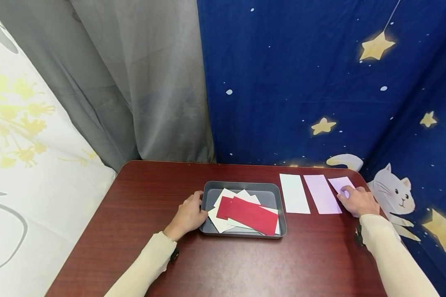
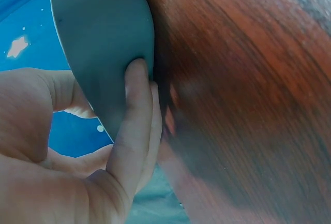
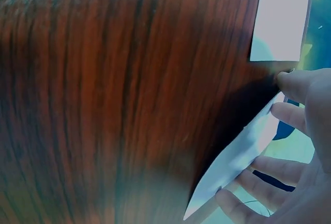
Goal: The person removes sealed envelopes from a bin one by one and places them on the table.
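My left hand [image 1: 187, 216] grips the left side of a dark grey rectangular tray [image 1: 241, 237], which stands on the table. In the left wrist view its fingers press the tray's outer wall [image 2: 103, 32], with the thumb at the rim. Red paper [image 1: 253, 214] and several white paper pieces [image 1: 217, 222] lie overlapping in the tray. At the far right, my right hand [image 1: 359, 201] holds a lilac paper strip [image 1: 340, 182], partly covering it. In the right wrist view this strip [image 3: 232, 154] is tilted and bent, with fingertips along its edge.
Left of the right hand, another lilac strip [image 1: 322, 194] and a white strip [image 1: 295, 194] lie flat side by side. The brown wooden table [image 1: 152, 185] ends at grey [image 1: 167, 82] and blue star-patterned [image 1: 267, 82] curtains.
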`<state>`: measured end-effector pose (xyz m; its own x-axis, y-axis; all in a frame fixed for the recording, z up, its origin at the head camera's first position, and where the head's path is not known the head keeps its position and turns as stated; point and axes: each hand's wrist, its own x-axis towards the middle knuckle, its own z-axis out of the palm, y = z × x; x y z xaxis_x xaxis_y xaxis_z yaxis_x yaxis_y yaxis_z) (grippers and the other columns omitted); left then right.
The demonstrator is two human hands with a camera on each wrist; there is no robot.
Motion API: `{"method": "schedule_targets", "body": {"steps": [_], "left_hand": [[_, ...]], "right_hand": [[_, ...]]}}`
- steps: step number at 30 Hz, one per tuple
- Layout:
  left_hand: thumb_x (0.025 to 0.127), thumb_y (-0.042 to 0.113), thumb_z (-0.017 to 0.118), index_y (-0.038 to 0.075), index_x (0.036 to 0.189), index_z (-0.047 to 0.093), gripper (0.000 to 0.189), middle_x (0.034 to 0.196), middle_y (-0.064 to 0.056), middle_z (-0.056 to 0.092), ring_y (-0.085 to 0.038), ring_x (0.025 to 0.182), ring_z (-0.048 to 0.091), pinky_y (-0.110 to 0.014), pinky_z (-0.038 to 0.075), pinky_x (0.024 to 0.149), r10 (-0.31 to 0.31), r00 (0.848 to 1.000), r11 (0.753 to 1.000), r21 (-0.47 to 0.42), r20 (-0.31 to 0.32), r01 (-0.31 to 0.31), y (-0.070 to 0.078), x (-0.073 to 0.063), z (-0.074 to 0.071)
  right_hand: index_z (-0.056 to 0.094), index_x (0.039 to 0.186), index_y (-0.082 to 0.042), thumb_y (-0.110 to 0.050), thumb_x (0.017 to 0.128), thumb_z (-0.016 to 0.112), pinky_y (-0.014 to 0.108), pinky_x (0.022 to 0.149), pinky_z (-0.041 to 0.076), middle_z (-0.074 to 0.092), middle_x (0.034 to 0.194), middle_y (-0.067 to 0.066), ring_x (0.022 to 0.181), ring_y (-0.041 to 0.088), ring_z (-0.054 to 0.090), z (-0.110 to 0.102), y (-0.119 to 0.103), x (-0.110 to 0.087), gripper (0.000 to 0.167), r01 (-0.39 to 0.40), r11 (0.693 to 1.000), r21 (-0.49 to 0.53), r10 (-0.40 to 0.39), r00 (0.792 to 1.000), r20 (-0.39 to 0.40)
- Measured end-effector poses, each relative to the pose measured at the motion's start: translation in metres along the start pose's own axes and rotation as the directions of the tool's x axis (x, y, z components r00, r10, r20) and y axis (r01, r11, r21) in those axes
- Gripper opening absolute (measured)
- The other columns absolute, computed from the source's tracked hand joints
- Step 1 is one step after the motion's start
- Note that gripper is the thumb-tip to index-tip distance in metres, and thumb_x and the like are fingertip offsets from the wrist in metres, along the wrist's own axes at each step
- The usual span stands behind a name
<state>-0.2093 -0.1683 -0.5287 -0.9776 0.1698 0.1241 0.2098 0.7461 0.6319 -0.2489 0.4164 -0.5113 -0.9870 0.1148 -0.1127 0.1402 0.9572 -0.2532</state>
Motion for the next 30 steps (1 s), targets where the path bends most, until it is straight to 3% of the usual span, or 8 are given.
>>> {"method": "schedule_targets", "body": {"steps": [1,4,8,12,23,30], "left_hand": [[0.085,0.005,0.069,-0.009,0.143,0.055,0.061,0.112,-0.021,0.071,-0.038,0.096,0.072,-0.059,0.059,0.084,-0.021,1.0,1.0,-0.01,0.007,0.021,0.007,-0.002,-0.003],[0.085,0.005,0.069,-0.01,0.143,0.054,0.061,0.112,-0.022,0.07,-0.039,0.097,0.072,-0.059,0.059,0.085,-0.014,1.0,1.0,-0.007,0.007,0.014,0.003,-0.001,0.0],[0.086,0.009,0.071,-0.007,0.143,0.054,0.062,0.111,-0.02,0.071,-0.036,0.093,0.072,-0.055,0.059,0.08,0.024,1.0,1.0,0.018,-0.006,-0.024,-0.016,0.004,0.012],[0.085,0.01,0.072,-0.007,0.143,0.055,0.063,0.111,-0.019,0.071,-0.036,0.094,0.072,-0.056,0.059,0.08,0.031,0.999,0.999,0.012,-0.014,-0.031,-0.025,0.007,0.016],[0.086,0.006,0.07,-0.009,0.143,0.054,0.061,0.112,-0.022,0.071,-0.037,0.096,0.072,-0.059,0.059,0.084,0.006,1.0,1.0,-0.009,0.003,-0.006,-0.003,0.0,0.002],[0.086,0.009,0.07,-0.007,0.145,0.054,0.063,0.113,-0.02,0.072,-0.037,0.095,0.072,-0.056,0.059,0.081,0.007,1.0,1.0,0.023,0.0,-0.007,-0.02,0.007,0.013]], "right_hand": [[0.052,0.149,0.003,-0.036,0.108,0.06,0.085,0.092,0.044,0.044,0.136,0.045,0.121,0.068,0.044,0.001,0.0,0.0,0.057,0.0,1.0,-0.002,0.0,1.0,-0.004],[0.051,0.149,0.003,-0.036,0.108,0.06,0.085,0.09,0.046,0.044,0.135,0.046,0.12,0.068,0.044,0.002,0.001,-0.001,0.058,-0.006,1.0,-0.003,0.006,1.0,-0.016],[0.051,0.148,0.003,-0.038,0.107,0.061,0.084,0.088,0.047,0.042,0.135,0.047,0.118,0.069,0.044,0.004,0.001,-0.001,0.059,-0.018,1.0,-0.005,0.018,1.0,-0.023],[0.051,0.149,0.003,-0.041,0.106,0.059,0.085,0.089,0.047,0.041,0.136,0.049,0.118,0.07,0.043,0.005,0.0,-0.001,0.061,-0.024,1.0,-0.008,0.023,1.0,-0.018],[0.049,0.15,0.002,-0.041,0.107,0.056,0.086,0.092,0.044,0.039,0.136,0.049,0.12,0.072,0.04,0.003,-0.002,-0.004,0.061,-0.033,0.999,0.005,0.033,0.999,-0.035],[0.051,0.15,0.003,-0.041,0.107,0.058,0.084,0.097,0.042,0.04,0.142,0.047,0.124,0.069,0.039,0.006,-0.008,-0.003,0.062,0.033,0.999,-0.006,-0.034,0.995,-0.089]]}}
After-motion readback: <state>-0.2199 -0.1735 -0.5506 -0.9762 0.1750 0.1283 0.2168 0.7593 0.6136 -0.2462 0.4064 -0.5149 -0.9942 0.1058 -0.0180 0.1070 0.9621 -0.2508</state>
